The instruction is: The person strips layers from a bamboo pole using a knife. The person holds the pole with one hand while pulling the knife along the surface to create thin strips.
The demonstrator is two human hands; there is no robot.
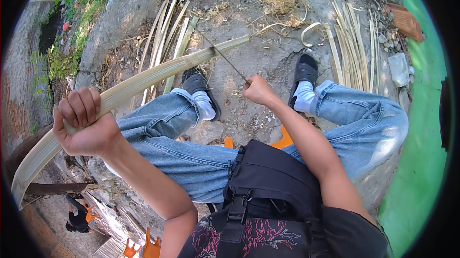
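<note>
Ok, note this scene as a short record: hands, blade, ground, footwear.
Left hand: gripping pale strip
Right hand: holding thin blade
Blade position: crosses strip near its far end; contact unclear
Ground ahead: curled shavings, left strips, right strips
Footwear: black sandals, white socks
</note>
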